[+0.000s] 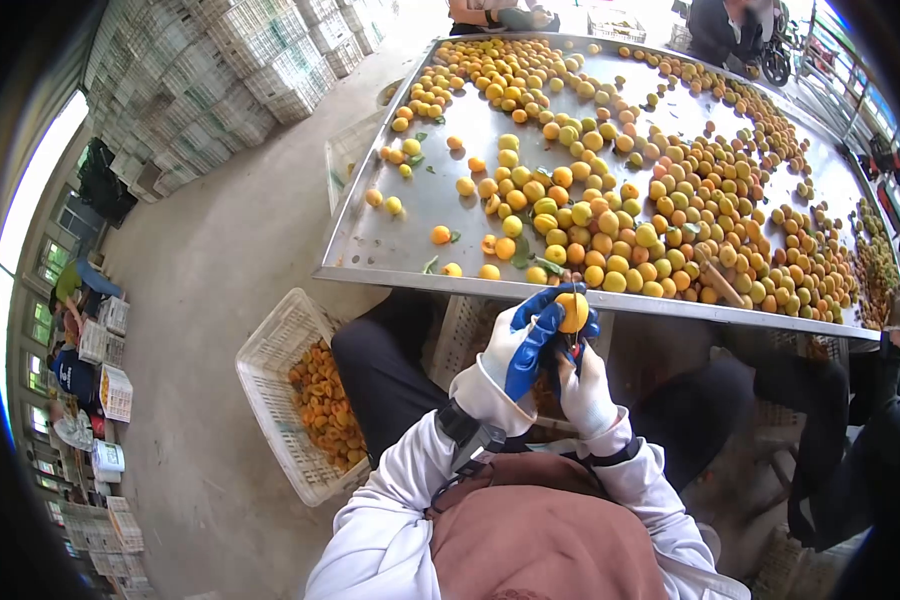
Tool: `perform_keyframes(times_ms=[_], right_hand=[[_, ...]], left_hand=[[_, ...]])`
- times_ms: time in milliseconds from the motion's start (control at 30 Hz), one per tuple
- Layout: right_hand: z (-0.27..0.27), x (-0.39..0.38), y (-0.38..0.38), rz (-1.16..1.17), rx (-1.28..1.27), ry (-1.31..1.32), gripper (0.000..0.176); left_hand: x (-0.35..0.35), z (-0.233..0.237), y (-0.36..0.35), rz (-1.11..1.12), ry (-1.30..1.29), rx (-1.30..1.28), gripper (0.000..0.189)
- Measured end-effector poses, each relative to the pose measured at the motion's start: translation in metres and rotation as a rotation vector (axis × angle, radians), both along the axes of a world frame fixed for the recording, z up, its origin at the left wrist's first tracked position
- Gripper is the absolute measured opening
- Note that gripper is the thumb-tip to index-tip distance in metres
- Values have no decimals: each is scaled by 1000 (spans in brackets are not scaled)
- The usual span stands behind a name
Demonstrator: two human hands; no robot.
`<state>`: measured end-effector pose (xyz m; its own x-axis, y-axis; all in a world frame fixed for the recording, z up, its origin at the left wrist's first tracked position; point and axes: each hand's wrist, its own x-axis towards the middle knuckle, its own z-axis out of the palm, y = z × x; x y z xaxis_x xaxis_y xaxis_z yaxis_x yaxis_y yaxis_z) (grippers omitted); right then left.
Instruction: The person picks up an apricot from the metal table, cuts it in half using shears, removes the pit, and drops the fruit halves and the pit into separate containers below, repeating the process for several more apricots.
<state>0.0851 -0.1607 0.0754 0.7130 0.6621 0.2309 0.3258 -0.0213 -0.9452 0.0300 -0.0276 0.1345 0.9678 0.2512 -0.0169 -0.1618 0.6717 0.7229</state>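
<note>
My left hand (527, 345), in a white glove with a blue coated palm and fingers, is closed around a yellow-orange apricot (573, 313). My right hand (585, 388) wears the same kind of glove and is closed just below the fruit. In its fingers is a small thin tool with a red part (575, 350), right against the apricot; the gloves hide most of it. Both hands are together at the near edge of a metal table (390, 235), where many whole apricots (610, 225) lie with a few green leaves.
Left of my legs stands a white plastic crate (270, 390) of halved apricots (325, 410). Another crate (460, 335) is partly under the table. Stacked crates (220, 80) fill the back left. Two people are at the table's far side, and another person's dark-clothed legs (815, 430) are at my right.
</note>
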Motion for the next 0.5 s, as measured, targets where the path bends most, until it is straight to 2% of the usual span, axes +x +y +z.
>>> perform_keyframes(times_ms=[67, 133, 267, 333, 400, 467, 500], right_hand=[[-11, 2, -3, 24, -21, 73, 23], [-16, 1, -5, -3, -4, 142, 22], [-18, 3, -13, -68, -41, 76, 22], [-9, 3, -16, -24, -123, 91, 21], [-15, 0, -13, -45, -97, 96, 20], [-16, -4, -8, -63, -71, 101, 19], [-12, -6, -5, -128, -80, 54, 18]], left_hand=[[4, -7, -4, 13, 4, 30, 41], [7, -18, 0, 31, 50, 177, 42], [12, -25, 14, 13, 17, 347, 43], [10, -19, 12, 31, 19, 310, 46], [7, -19, 14, 4, 36, 352, 50], [8, -26, 7, 21, 29, 353, 45], [9, -29, -1, 18, 50, 222, 42]])
